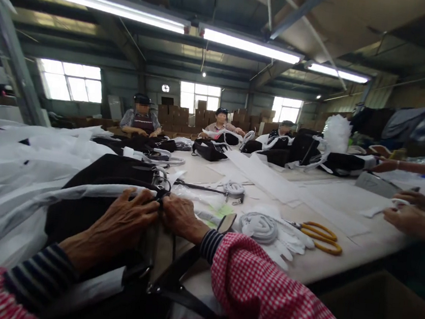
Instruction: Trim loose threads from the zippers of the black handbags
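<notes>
A black bag (95, 177) lies in front of me, its handle (78, 189) wrapped in white paper. My left hand (124, 221) rests over the wrapped handle, its fingers bent against the bag's end near a metal ring. Close beside it, my right hand (181, 216) is closed at the same end of the bag, by the dark strap fitting. What its fingertips pinch is hidden. Black straps (180, 273) with metal buckles hang down below both hands.
Orange-handled scissors (322, 237), a coiled pale cord (258, 226) and white gloves (291, 240) lie right of my hands. White sheets (264, 175) and more black bags (209, 150) cover the far table. A co-worker's hands (413, 213) are at right; other people sit opposite.
</notes>
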The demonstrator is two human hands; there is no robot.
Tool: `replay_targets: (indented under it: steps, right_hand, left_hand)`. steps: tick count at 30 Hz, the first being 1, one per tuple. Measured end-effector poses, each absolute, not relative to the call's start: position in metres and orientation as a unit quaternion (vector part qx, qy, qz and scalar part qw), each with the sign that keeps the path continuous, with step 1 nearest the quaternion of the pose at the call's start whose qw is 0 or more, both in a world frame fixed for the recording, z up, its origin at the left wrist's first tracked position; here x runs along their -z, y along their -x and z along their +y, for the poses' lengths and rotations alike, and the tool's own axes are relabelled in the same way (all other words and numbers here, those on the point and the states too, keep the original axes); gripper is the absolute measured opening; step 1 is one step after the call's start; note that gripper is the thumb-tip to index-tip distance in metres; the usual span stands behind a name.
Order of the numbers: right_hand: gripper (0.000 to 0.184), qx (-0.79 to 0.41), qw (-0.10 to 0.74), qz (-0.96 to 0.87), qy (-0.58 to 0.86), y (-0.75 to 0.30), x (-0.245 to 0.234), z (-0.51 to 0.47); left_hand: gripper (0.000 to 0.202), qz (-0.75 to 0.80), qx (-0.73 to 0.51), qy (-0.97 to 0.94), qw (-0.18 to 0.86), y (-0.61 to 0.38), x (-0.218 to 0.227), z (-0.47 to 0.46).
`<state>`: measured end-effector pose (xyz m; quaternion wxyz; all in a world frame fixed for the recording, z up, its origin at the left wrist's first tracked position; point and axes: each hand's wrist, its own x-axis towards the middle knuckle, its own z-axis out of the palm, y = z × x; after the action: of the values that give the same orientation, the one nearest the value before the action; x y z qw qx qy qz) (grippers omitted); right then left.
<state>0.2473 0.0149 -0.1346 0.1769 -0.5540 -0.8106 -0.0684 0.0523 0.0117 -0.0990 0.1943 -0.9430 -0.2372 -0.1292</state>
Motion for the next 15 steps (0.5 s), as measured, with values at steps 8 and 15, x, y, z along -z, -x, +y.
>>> replay_targets:
  steps: [8, 15]
  right_hand:
    - [0.016, 0.079, 0.192, -0.839, 0.504, -0.253, 0.130, 0.010]
    - [0.011, 0.006, 0.189, -0.886, 0.424, -0.270, 0.123, -0.036]
  left_hand:
    - [0.042, -0.376, 0.178, 0.902, 0.116, -0.052, 0.106, 0.016]
    - [0.025, -0.320, 0.123, 0.939, -0.005, -0.049, 0.095, 0.013]
